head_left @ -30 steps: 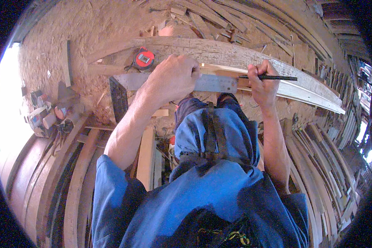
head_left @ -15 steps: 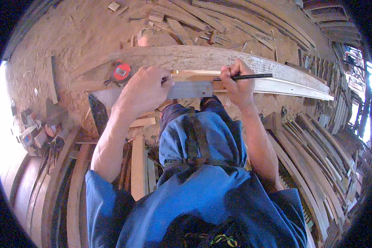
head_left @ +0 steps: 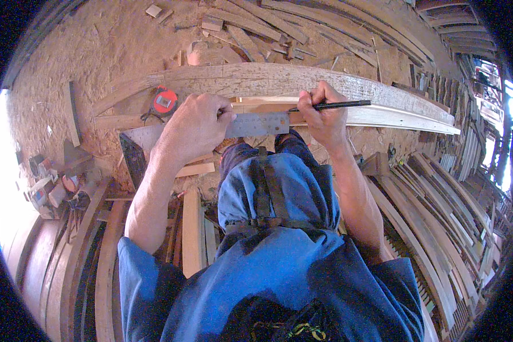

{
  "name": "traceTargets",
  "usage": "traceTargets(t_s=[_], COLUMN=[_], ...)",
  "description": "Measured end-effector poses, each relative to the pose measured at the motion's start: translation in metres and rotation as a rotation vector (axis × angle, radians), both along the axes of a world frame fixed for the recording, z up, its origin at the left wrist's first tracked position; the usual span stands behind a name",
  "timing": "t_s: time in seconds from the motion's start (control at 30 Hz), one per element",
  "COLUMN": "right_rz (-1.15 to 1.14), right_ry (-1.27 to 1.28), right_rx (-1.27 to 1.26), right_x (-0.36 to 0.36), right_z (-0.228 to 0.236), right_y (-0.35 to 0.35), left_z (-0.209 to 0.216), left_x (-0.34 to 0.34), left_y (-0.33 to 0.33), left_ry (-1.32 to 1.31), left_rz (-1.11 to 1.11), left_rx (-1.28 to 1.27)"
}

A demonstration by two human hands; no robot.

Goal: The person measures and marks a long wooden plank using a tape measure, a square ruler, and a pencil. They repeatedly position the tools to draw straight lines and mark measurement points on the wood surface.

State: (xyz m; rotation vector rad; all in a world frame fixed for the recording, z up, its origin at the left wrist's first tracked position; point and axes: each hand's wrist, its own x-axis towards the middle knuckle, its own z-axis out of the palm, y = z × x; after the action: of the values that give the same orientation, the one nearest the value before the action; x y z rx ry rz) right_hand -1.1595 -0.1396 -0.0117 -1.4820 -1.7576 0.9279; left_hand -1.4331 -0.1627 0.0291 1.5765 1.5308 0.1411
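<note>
My left hand (head_left: 196, 119), its fingers curled closed, grips the grey metal carpenter's square (head_left: 262, 123) across the wooden boards. A dark leg of the square hangs down at its left end. In my right hand (head_left: 326, 114) is a slim black pencil (head_left: 345, 105), gripped between thumb and fingers. The pencil's tip points left, close to the right end of the square's blade, on the pale board (head_left: 393, 118). A red tape measure (head_left: 165, 101) lies on the wood just beyond my left hand.
A long weathered beam (head_left: 302, 78) runs across just beyond the pale board. Wood offcuts (head_left: 251, 25) lie on the sawdust-covered ground (head_left: 108, 51) ahead. Stacked planks (head_left: 422, 211) stand at the right, more boards (head_left: 105, 256) at the lower left, near a pile of tools (head_left: 54, 185).
The view has shifted slightly. Both hands stay at the boards, with the square and pencil still held; the pencil's tip remains near the blade's end.
</note>
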Motion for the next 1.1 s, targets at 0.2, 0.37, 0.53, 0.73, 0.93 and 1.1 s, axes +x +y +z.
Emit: traceTargets(t_s=[0.2,0.37,0.53,0.73,0.93,1.1], right_rz=[-0.008,-0.020,-0.004,-0.003,-0.020,-0.084], right_ry=[-0.031,-0.005,-0.016,-0.020,-0.023,0.093], right_rx=[0.037,-0.002,-0.003,0.035,-0.006,-0.084], right_x=[-0.0022,-0.0021,-0.0010,-0.0012,0.0005,-0.0009], right_z=[0.0043,0.0041,0.0029,0.0028,-0.0020,-0.0025], right_y=[-0.0005,-0.0004,-0.0002,-0.0005,-0.0014,-0.0030], left_z=[0.0006,0.0016,0.0008,-0.0006,0.0003,0.0018], left_x=[-0.0003,-0.0001,0.0003,0.0001,0.0006,-0.0002], left_y=[0.0004,0.0014,0.0006,-0.0003,0.0004,0.0007], left_ry=[0.005,0.018,0.018,0.003,0.014,0.012], left_rz=[-0.006,-0.030,-0.013,-0.010,-0.015,-0.024], left_rx=[-0.015,0.003,-0.002,0.013,-0.002,-0.004])
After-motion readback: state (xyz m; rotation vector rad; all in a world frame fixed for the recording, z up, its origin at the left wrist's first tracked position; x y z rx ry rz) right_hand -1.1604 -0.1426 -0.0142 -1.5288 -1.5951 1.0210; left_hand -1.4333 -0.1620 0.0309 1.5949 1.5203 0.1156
